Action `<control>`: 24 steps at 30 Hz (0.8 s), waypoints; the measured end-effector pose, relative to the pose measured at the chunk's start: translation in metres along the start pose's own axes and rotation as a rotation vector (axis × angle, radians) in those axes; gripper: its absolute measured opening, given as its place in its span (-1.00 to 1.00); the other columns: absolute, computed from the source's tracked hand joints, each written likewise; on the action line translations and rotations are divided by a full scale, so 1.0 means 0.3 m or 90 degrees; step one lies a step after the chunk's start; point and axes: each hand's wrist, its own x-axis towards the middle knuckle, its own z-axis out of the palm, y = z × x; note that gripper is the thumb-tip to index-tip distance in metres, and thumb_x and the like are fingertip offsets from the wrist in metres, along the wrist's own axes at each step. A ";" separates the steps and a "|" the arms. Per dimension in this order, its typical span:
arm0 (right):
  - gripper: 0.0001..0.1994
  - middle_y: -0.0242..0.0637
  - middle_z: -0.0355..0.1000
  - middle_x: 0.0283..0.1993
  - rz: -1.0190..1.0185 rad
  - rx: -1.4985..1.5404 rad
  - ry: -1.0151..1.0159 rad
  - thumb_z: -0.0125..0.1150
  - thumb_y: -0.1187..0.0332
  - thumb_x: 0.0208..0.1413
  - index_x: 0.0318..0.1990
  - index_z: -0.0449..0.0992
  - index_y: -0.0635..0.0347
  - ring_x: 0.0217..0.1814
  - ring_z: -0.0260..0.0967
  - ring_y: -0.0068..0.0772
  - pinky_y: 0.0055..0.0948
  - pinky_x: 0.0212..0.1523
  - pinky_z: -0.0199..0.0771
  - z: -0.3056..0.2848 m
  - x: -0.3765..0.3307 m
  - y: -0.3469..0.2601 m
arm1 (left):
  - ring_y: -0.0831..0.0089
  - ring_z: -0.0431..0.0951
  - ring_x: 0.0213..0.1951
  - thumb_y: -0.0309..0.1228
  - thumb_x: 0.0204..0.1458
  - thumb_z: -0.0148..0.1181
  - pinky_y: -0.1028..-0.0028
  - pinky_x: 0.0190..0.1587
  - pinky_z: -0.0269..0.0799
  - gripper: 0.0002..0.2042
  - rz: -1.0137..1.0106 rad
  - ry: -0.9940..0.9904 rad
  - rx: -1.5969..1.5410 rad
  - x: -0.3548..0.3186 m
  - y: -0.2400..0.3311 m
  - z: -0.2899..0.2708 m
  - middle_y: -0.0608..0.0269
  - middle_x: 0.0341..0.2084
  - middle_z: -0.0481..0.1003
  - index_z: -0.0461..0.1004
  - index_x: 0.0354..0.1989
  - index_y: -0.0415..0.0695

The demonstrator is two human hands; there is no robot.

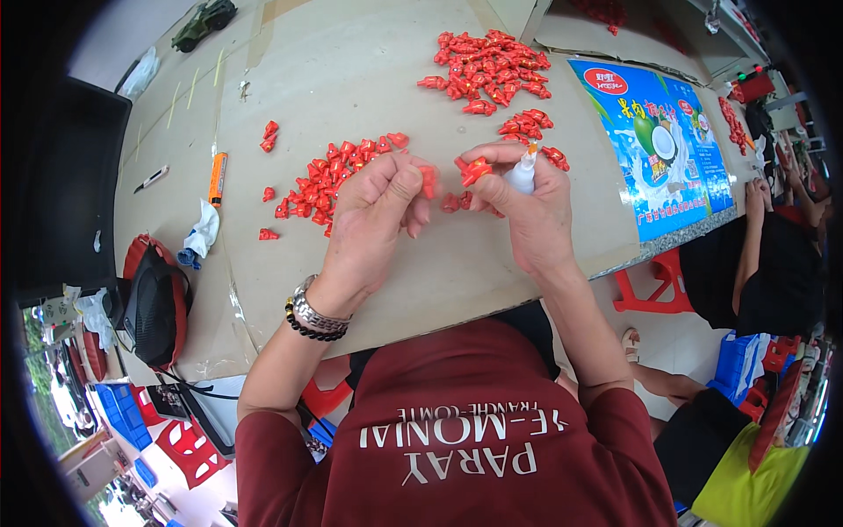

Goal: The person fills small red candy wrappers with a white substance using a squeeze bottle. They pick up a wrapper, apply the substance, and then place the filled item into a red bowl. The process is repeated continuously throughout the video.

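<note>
My left hand (373, 215) pinches a small red plastic piece (428, 180) between thumb and fingers. Next to it, my right hand (522, 206) holds another red piece (475, 169) at the fingertips and a small white glue bottle (522, 176) with an orange tip in the palm. The two hands are close together above the cardboard-covered table (351, 61). A loose pile of red pieces (329, 176) lies just beyond my left hand, and a second pile (487, 66) lies farther back.
An orange utility knife (217, 178), a crumpled white and blue glove (200, 235) and a black marker (151, 179) lie at the left. A black and red fan (156, 307) sits at the table's left edge. A blue printed carton sheet (659, 145) lies at right, where another person (773, 255) sits.
</note>
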 end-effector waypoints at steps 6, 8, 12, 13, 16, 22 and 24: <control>-0.82 -0.44 0.39 -0.46 0.057 0.095 -0.009 0.16 0.47 0.07 -0.16 0.52 0.29 -0.55 0.28 -0.65 -0.59 -0.44 0.38 0.008 0.015 0.002 | 0.55 0.36 -0.47 -0.26 0.23 -0.02 0.58 -0.49 0.23 -0.78 -0.118 -0.034 -0.193 -0.005 0.002 -0.008 0.28 -0.38 0.44 0.38 -0.15 -0.16; -0.81 -0.44 0.39 -0.46 0.062 0.094 -0.021 0.16 0.46 0.07 -0.16 0.51 0.30 -0.56 0.27 -0.66 -0.58 -0.45 0.36 0.008 0.013 0.005 | 0.54 0.36 -0.47 -0.24 0.23 -0.02 0.58 -0.49 0.22 -0.76 -0.125 -0.048 -0.211 -0.004 0.004 -0.006 0.29 -0.38 0.42 0.37 -0.14 -0.16; -0.81 -0.44 0.39 -0.45 0.056 0.096 -0.023 0.17 0.46 0.06 -0.16 0.51 0.30 -0.56 0.27 -0.66 -0.59 -0.48 0.34 0.007 0.011 0.006 | 0.52 0.36 -0.47 -0.20 0.23 -0.05 0.58 -0.50 0.22 -0.73 -0.141 -0.035 -0.243 -0.003 0.015 0.004 0.31 -0.39 0.39 0.36 -0.13 -0.16; -0.80 -0.45 0.38 -0.45 0.058 0.096 -0.027 0.18 0.45 0.06 -0.16 0.51 0.30 -0.56 0.27 -0.66 -0.60 -0.48 0.33 0.003 0.012 0.002 | 0.52 0.36 -0.46 -0.18 0.23 -0.06 0.58 -0.51 0.21 -0.72 -0.138 -0.041 -0.255 0.002 0.013 0.004 0.31 -0.39 0.39 0.36 -0.15 -0.16; -0.78 -0.45 0.39 -0.44 0.044 0.040 -0.034 0.19 0.45 0.06 -0.13 0.52 0.27 -0.56 0.26 -0.69 -0.63 -0.50 0.31 0.000 0.019 0.004 | 0.57 0.35 -0.47 -0.17 0.22 -0.04 0.61 -0.55 0.18 -0.72 -0.133 -0.042 -0.249 0.017 0.016 0.015 0.34 -0.42 0.39 0.38 -0.20 -0.15; -0.72 -0.44 0.41 -0.46 -0.056 -0.210 -0.091 0.22 0.45 0.03 -0.05 0.52 0.19 -0.51 0.32 -0.71 -0.66 -0.55 0.35 0.016 0.070 -0.025 | 0.76 0.29 -0.55 -0.24 0.17 0.10 0.74 -0.65 0.03 -0.80 -0.120 -0.043 -0.106 0.061 0.018 0.014 0.45 -0.49 0.40 0.41 -0.27 -0.12; -0.71 -0.43 0.41 -0.48 -0.070 -0.215 -0.092 0.23 0.46 0.01 -0.06 0.52 0.20 -0.51 0.34 -0.69 -0.64 -0.58 0.38 0.028 0.077 -0.030 | 0.77 0.28 -0.57 -0.27 0.20 0.06 0.76 -0.67 -0.02 -0.84 -0.133 -0.034 -0.093 0.070 0.018 -0.010 0.48 -0.47 0.37 0.40 -0.27 -0.09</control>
